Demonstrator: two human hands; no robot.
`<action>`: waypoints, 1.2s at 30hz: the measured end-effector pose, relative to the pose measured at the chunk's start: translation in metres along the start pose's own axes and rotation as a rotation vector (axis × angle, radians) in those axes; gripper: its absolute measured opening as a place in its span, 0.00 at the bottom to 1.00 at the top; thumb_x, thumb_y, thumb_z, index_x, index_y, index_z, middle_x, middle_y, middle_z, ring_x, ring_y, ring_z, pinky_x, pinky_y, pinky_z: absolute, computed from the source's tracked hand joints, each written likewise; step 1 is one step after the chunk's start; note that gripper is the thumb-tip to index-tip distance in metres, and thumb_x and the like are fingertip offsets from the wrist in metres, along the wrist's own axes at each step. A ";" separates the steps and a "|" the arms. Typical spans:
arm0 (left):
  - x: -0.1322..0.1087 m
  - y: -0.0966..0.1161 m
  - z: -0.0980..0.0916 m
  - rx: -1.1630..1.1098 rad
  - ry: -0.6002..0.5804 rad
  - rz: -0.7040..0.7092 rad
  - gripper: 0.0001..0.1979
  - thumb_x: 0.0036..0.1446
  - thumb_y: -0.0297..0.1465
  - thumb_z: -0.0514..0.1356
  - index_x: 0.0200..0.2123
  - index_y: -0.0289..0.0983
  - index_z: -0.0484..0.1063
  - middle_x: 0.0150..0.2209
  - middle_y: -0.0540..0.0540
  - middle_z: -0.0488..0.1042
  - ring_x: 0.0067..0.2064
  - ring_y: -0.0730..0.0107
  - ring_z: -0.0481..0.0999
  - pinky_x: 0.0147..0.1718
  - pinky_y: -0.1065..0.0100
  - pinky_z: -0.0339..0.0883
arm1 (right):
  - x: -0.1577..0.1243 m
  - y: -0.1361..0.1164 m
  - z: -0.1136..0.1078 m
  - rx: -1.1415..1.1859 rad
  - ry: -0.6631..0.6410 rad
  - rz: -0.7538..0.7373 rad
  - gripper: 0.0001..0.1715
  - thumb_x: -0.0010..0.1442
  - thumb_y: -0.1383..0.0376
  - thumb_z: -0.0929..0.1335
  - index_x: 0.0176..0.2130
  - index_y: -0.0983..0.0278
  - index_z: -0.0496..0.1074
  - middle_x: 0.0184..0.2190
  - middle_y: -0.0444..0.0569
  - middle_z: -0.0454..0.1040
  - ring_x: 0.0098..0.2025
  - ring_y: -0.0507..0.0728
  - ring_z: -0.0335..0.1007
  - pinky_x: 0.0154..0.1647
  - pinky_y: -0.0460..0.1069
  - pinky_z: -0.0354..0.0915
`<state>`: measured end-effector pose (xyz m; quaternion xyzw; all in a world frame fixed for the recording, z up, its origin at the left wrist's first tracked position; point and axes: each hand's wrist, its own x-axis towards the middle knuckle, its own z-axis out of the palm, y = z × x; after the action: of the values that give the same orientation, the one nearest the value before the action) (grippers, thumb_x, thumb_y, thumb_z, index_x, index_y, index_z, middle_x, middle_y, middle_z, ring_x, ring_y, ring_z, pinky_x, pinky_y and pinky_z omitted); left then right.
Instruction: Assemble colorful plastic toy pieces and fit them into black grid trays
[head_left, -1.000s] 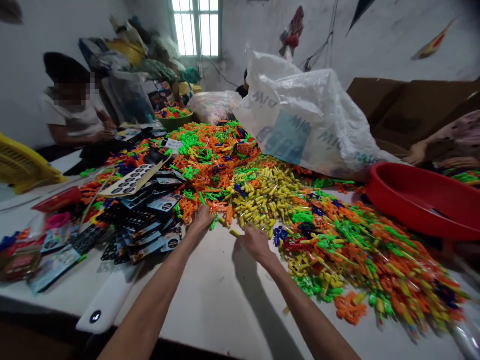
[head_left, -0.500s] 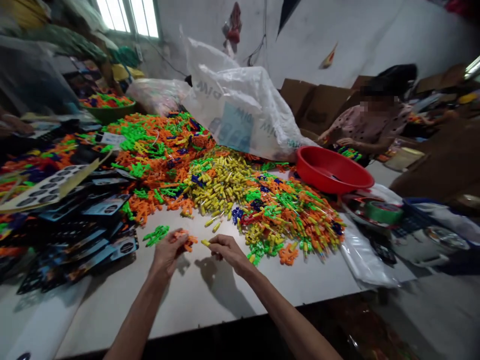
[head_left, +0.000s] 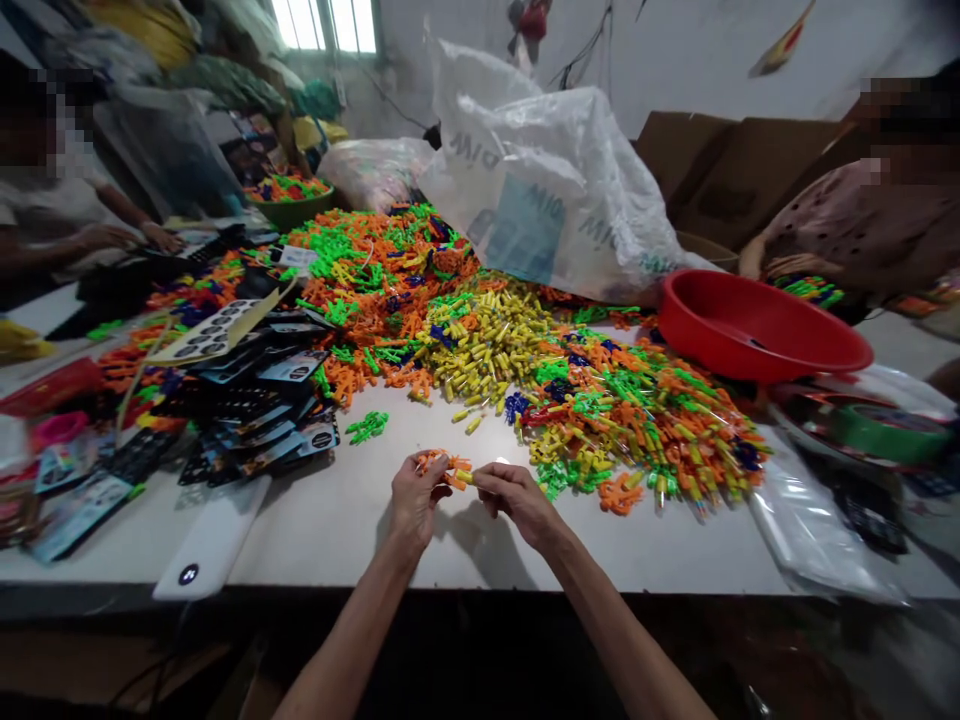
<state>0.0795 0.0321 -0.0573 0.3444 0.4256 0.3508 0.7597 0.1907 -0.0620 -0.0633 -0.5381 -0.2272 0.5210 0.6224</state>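
My left hand [head_left: 415, 500] is closed on a small orange plastic figure [head_left: 456, 465]. In the fingertips of my right hand [head_left: 517, 497] is a small yellow plastic piece [head_left: 466, 477], shaped like a short tube. Its end meets the orange figure; whether it sits inside or only touches, I cannot tell. Left of my hands lies a green plastic figure [head_left: 367, 428] on the white table. Beyond them is a heap of yellow tube pieces [head_left: 495, 340]. Orange, green and blue figures [head_left: 630, 420], many with yellow pieces on them, are piled to the right.
Printed cards [head_left: 262, 410] are stacked at the left, beside a white power bank [head_left: 214, 540]. A red basin [head_left: 757, 330] stands at the right near clear plastic bags [head_left: 814, 535]. A big white sack [head_left: 555, 190] rises behind the heap. Co-workers sit at both sides.
My hands have come together, bringing the yellow piece against the orange figure. The camera view has turned left, showing the co-worker on that side.
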 end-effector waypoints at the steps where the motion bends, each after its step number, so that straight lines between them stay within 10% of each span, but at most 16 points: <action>1: -0.001 -0.001 -0.001 0.008 -0.011 -0.017 0.24 0.31 0.33 0.72 0.32 0.33 0.66 0.24 0.50 0.74 0.23 0.76 0.72 0.19 0.75 0.63 | 0.000 0.001 0.000 0.002 0.005 -0.005 0.14 0.44 0.57 0.72 0.24 0.67 0.73 0.17 0.41 0.65 0.18 0.46 0.55 0.20 0.45 0.50; 27: -0.009 -0.014 -0.001 -0.114 -0.027 -0.067 0.22 0.33 0.34 0.71 0.30 0.33 0.66 0.23 0.50 0.72 0.21 0.78 0.69 0.19 0.75 0.62 | -0.004 0.022 0.008 0.302 0.155 -0.052 0.14 0.37 0.64 0.77 0.28 0.64 0.76 0.25 0.45 0.76 0.25 0.51 0.70 0.31 0.48 0.66; 36: -0.002 -0.021 0.008 0.205 -0.015 0.186 0.21 0.42 0.40 0.66 0.35 0.35 0.63 0.23 0.49 0.73 0.20 0.70 0.72 0.18 0.70 0.64 | -0.007 0.011 0.009 -0.214 0.345 -0.240 0.14 0.42 0.58 0.74 0.27 0.64 0.71 0.23 0.45 0.74 0.26 0.55 0.69 0.29 0.49 0.65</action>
<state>0.0907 0.0181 -0.0711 0.4607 0.4197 0.3717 0.6881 0.1762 -0.0658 -0.0688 -0.6513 -0.2335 0.3166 0.6489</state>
